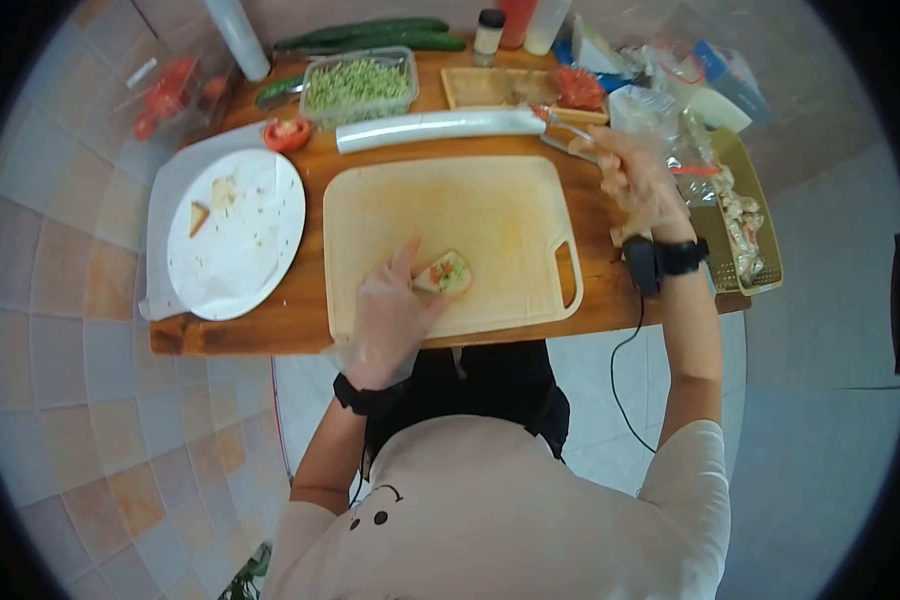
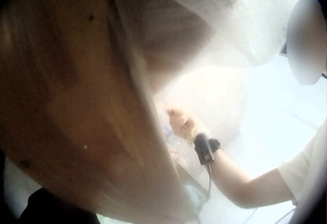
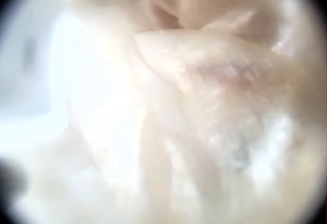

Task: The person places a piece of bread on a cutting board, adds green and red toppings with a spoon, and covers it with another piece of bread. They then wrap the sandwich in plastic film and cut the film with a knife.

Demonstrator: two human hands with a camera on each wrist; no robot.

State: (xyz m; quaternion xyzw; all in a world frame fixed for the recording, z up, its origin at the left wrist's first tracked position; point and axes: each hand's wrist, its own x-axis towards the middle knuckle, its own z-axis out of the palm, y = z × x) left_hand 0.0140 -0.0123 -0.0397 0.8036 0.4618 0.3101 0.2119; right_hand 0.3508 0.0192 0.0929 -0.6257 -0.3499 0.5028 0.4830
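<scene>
In the head view a small piece of bread (image 1: pixel 448 274) with green and red bits on top lies on the cutting board (image 1: pixel 440 200). My left hand (image 1: pixel 388 318), in a clear plastic glove, has its fingers and thumb around the bread's left side. My gloved right hand (image 1: pixel 638 180) is raised right of the board and grips a thin utensil (image 1: pixel 570 128), whose tip is near the end of a white roll (image 1: pixel 440 130). The left wrist view shows the right hand (image 2: pixel 183 124) at a distance; the right wrist view is filled by blurred glove.
Behind the board stand a tub of chopped green bits (image 1: pixel 360 88), cucumbers (image 1: pixel 370 36) and a wooden tray (image 1: pixel 500 88) with red food. A white plate (image 1: pixel 235 250) with bread pieces is at left, a green basket (image 1: pixel 770 250) at right.
</scene>
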